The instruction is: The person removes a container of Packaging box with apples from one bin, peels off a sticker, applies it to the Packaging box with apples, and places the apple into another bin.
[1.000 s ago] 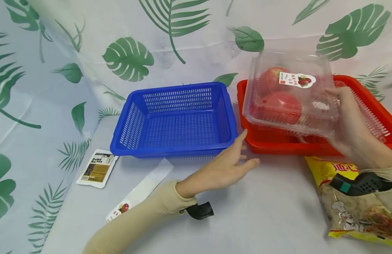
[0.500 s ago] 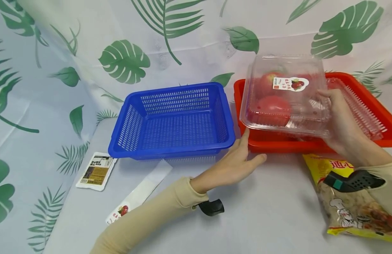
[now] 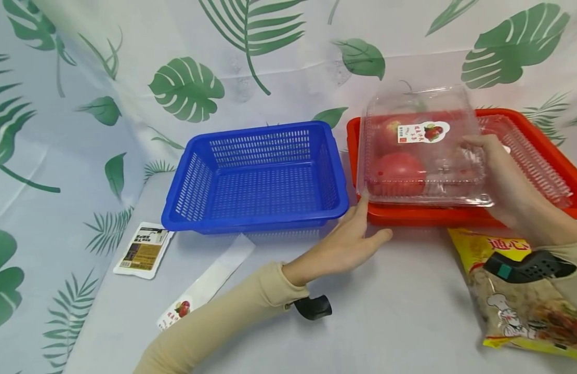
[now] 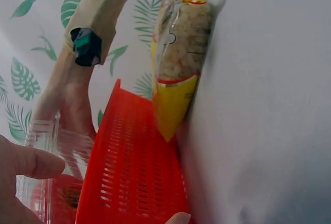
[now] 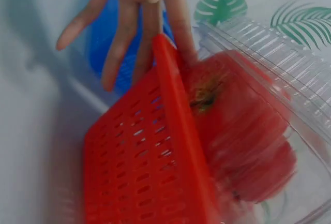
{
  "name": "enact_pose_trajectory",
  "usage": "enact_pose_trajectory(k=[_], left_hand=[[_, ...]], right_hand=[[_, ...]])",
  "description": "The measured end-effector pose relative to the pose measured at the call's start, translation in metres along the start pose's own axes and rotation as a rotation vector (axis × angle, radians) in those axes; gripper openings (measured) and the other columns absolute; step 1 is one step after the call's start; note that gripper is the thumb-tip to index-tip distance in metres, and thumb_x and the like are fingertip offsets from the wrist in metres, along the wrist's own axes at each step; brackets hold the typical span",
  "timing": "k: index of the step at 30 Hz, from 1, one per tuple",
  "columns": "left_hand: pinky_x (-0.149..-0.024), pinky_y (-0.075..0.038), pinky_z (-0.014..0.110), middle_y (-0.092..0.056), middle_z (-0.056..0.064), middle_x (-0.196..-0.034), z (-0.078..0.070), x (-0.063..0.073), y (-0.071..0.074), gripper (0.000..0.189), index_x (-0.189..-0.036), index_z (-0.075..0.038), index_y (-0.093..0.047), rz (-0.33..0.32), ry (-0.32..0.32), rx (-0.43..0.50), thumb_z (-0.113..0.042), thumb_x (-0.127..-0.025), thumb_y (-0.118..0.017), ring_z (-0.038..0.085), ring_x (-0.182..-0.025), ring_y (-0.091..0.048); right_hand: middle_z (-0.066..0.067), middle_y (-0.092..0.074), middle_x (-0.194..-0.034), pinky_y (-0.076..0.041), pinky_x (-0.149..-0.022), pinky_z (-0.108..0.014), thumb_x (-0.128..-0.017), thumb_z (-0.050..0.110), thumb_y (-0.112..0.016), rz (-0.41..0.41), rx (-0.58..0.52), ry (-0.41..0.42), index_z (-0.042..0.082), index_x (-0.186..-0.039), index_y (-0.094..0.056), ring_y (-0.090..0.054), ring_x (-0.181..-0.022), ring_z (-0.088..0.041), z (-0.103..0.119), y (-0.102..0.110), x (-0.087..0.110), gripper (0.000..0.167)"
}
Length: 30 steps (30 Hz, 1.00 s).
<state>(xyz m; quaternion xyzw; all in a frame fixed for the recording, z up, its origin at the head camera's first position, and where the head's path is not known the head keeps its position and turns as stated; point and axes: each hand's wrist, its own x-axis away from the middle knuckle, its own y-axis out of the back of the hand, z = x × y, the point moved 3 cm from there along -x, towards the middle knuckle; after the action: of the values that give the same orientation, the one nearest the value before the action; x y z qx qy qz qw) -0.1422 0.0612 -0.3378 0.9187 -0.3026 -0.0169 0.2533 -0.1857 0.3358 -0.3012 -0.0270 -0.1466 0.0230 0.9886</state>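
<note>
My right hand grips the right side of a clear plastic clamshell box with red apples inside and a white fruit label on its lid. The box is tilted over the left part of the red basket, its front edge close above the rim. My left hand has its fingers spread, the index fingertip right at the box's front left corner. In the right wrist view, the straight fingers of that hand reach down beside the red rim, with an apple behind it.
A blue basket stands to the left. In the red basket's right part lies another clear plastic box. A yellow food bag lies at front right. At left are a small flat packet and a white label strip.
The box of apples has come down and slightly left over the red basket, its front edge now lower. My left hand has shifted a little right, toward the box's corner.
</note>
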Motion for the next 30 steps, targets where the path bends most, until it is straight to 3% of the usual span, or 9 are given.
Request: enact_pose_trajectory(k=[6, 10, 14, 16, 19, 24, 28, 30], left_hand=[[-0.122, -0.029, 0.06, -0.011, -0.006, -0.175, 0.001, 0.001, -0.004, 0.093, -0.168, -0.027, 0.01, -0.032, 0.008, 0.021, -0.04, -0.104, -0.056, 0.023, -0.16, -0.018], [-0.123, -0.029, 0.056, -0.011, -0.007, -0.175, 0.002, 0.001, -0.005, 0.093, -0.168, -0.024, 0.008, -0.045, 0.019, 0.033, -0.039, -0.103, -0.058, 0.021, -0.159, -0.02], [-0.124, -0.029, 0.052, -0.012, -0.007, -0.175, 0.0, 0.002, -0.006, 0.093, -0.169, -0.023, 0.007, -0.039, 0.015, 0.032, -0.038, -0.103, -0.057, 0.019, -0.159, -0.02], [-0.125, -0.029, 0.051, -0.012, -0.006, -0.175, 0.0, 0.002, -0.006, 0.093, -0.169, -0.022, 0.007, -0.04, 0.017, 0.027, -0.038, -0.103, -0.057, 0.019, -0.159, -0.021], [-0.125, -0.028, 0.049, -0.01, -0.006, -0.175, -0.001, 0.002, -0.007, 0.093, -0.169, -0.021, 0.006, -0.051, 0.022, 0.034, -0.037, -0.103, -0.058, 0.019, -0.157, -0.026], [-0.124, -0.031, 0.043, -0.003, -0.009, -0.175, -0.002, 0.002, -0.01, 0.094, -0.168, -0.022, 0.008, -0.093, -0.014, 0.084, -0.029, -0.102, -0.059, 0.018, -0.149, -0.041], [-0.12, -0.037, 0.036, 0.0, -0.01, -0.175, -0.001, 0.004, -0.016, 0.096, -0.168, -0.023, 0.01, -0.125, -0.042, 0.143, -0.022, -0.101, -0.059, 0.017, -0.143, -0.049], [-0.118, -0.04, 0.032, -0.002, -0.01, -0.174, 0.0, 0.005, -0.019, 0.096, -0.168, -0.022, 0.009, -0.142, -0.028, 0.161, -0.022, -0.101, -0.06, 0.014, -0.138, -0.054]], right_hand=[[0.026, -0.051, -0.129, -0.061, -0.083, -0.03, -0.108, 0.057, -0.036, 0.117, 0.378, -0.017, 0.052, -0.145, -0.027, -0.055, -0.112, -0.001, 0.015, 0.005, -0.01, 0.038], [0.022, -0.058, -0.121, -0.063, -0.081, -0.036, -0.108, 0.061, -0.034, 0.133, 0.626, 0.01, 0.034, -0.163, -0.017, -0.061, -0.103, -0.004, 0.03, 0.003, -0.009, 0.064], [-0.016, -0.062, -0.134, -0.064, -0.073, -0.039, -0.105, 0.068, -0.03, 0.065, 0.862, 0.019, 0.001, -0.166, -0.016, -0.062, -0.103, -0.023, 0.044, 0.001, -0.002, 0.091], [-0.034, -0.052, -0.141, -0.062, -0.069, -0.036, -0.105, 0.068, -0.028, 0.022, 0.947, 0.029, -0.005, -0.163, -0.017, -0.058, -0.107, -0.035, 0.048, 0.0, 0.001, 0.094], [-0.041, -0.047, -0.141, -0.06, -0.065, -0.031, -0.106, 0.067, -0.029, -0.019, 0.999, 0.046, -0.007, -0.162, -0.018, -0.056, -0.107, -0.042, 0.05, 0.0, 0.002, 0.093], [-0.038, -0.055, -0.134, -0.061, -0.065, -0.033, -0.107, 0.063, -0.033, -0.02, 0.995, 0.07, -0.009, -0.16, -0.023, -0.06, -0.1, -0.034, 0.048, 0.001, 0.002, 0.09], [-0.037, -0.053, -0.138, -0.06, -0.066, -0.029, -0.109, 0.057, -0.036, -0.011, 0.98, 0.093, -0.009, -0.159, -0.028, -0.054, -0.109, -0.038, 0.043, 0.002, 0.002, 0.084], [-0.038, -0.05, -0.14, -0.057, -0.065, -0.026, -0.109, 0.055, -0.038, -0.02, 0.989, 0.109, -0.009, -0.159, -0.029, -0.05, -0.114, -0.043, 0.04, 0.004, 0.003, 0.081]])
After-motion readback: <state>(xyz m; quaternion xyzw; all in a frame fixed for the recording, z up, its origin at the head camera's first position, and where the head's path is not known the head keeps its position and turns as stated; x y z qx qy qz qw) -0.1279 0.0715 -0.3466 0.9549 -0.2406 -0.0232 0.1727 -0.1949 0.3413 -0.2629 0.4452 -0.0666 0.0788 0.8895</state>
